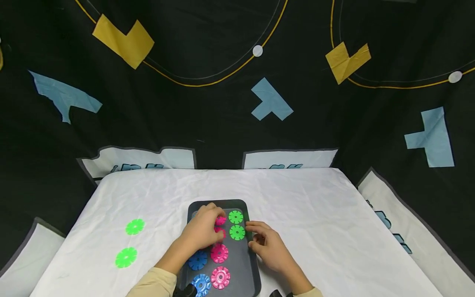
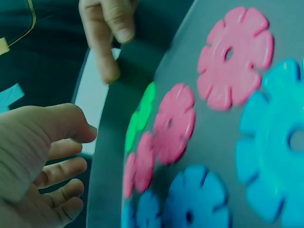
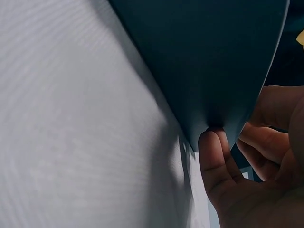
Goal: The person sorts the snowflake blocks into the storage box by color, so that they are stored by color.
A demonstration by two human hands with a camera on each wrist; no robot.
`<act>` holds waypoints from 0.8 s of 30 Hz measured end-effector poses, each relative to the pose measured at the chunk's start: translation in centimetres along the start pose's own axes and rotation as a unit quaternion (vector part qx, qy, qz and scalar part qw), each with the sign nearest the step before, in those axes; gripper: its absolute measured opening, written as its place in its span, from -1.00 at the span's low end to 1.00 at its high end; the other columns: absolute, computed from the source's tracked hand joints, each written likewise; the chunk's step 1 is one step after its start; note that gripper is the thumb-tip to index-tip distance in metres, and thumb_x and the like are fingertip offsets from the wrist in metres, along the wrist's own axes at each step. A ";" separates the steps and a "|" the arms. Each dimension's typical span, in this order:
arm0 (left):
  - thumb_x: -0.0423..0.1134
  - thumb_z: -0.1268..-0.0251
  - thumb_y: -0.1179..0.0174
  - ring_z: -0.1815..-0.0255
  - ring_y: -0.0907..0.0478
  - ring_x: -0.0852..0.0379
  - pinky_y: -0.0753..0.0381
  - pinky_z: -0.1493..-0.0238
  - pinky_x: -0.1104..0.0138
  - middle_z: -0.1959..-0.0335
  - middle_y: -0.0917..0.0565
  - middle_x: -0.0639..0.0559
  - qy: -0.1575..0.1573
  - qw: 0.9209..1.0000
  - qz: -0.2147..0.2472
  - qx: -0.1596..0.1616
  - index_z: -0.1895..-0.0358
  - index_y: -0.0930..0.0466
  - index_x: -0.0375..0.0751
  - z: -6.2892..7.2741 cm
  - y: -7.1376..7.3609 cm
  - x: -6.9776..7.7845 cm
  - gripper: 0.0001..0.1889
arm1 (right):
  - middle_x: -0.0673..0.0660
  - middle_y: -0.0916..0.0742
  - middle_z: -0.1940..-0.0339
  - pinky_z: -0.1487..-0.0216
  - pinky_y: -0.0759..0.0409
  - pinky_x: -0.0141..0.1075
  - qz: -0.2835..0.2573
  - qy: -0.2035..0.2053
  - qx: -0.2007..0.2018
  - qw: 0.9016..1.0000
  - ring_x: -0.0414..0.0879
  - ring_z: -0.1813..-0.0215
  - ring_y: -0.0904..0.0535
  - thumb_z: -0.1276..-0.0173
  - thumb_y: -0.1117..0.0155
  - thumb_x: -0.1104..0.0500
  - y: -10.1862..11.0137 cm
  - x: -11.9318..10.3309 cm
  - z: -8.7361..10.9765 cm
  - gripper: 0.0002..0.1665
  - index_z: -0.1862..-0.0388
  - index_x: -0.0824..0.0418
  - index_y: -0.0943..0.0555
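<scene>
A dark grey tray (image 1: 239, 266) holds flower-shaped notched discs in rows. Two green discs (image 1: 237, 232) lie at its far right, several pink discs (image 1: 219, 253) in the middle column, and blue discs (image 1: 198, 260) at the left. My left hand (image 1: 202, 229) is over the tray, hiding part of the far blue and pink discs. Its fingers bend loosely, with a gap between thumb and fingers in the left wrist view. Beside the tray's right edge is my right hand (image 1: 272, 247), fingers loosely bent at the rim; its thumb (image 3: 211, 152) rests against the outer wall.
Two more green discs (image 1: 126, 257) lie on the white tablecloth (image 1: 315, 222), left of the tray. A black curtain (image 1: 208, 119) with blue and yellow patches hangs behind the table.
</scene>
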State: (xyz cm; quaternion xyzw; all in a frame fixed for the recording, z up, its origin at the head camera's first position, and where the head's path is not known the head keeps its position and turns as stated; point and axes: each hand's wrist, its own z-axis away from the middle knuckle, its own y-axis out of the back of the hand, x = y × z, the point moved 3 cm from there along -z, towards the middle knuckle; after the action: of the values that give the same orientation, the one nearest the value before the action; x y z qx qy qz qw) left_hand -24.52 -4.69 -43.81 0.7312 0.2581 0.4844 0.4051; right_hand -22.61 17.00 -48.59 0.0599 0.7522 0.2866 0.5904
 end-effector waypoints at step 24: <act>-0.30 -0.12 -0.29 0.15 -0.52 -0.13 -0.50 0.11 -0.01 0.02 -0.56 -0.23 0.116 0.982 0.003 0.147 -0.05 -0.57 -0.38 7.4 7.4 -12.4 -0.60 | 0.28 -0.54 -0.27 0.21 -0.56 -0.34 -0.041 -0.023 -0.013 0.999 0.00 0.21 -0.54 -0.23 -0.24 0.47 0.7 -3.7 0.8 -0.55 -0.14 0.46 -0.56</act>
State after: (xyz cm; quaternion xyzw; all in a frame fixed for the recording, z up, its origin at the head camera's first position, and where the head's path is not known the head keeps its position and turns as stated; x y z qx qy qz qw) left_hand -22.77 -20.75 -45.23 0.7228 0.3691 0.5238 0.2589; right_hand -20.97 16.28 -45.23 0.0281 0.7362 0.2703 0.6197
